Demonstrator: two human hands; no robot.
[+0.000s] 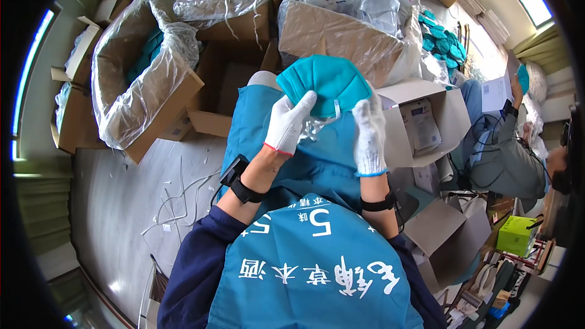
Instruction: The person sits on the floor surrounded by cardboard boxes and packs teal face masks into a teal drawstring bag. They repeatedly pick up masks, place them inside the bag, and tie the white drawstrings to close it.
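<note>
A teal face mask (pixel 326 85), folded into a wide cup shape, is held up above my lap. My left hand (pixel 289 120), in a white knit glove with a red cuff, pinches its lower left part, thumb on the near face. At the mask's right corner is my right hand (pixel 370 134), gloved in white with a blue cuff; its fingers are curled there and slightly blurred. A small white tab (pixel 337 108) shows on the mask's lower edge. Some crumpled whitish material (pixel 312 128) hangs below, beside my left hand, its kind unclear.
Beyond my knees stand a plastic-lined carton (pixel 146 91) holding teal masks, an open brown box (pixel 228 79) and a carton (pixel 341 30) of clear packets. An open white box (pixel 426 128) with packets is at my right. Another person (pixel 506 158) sits farther right.
</note>
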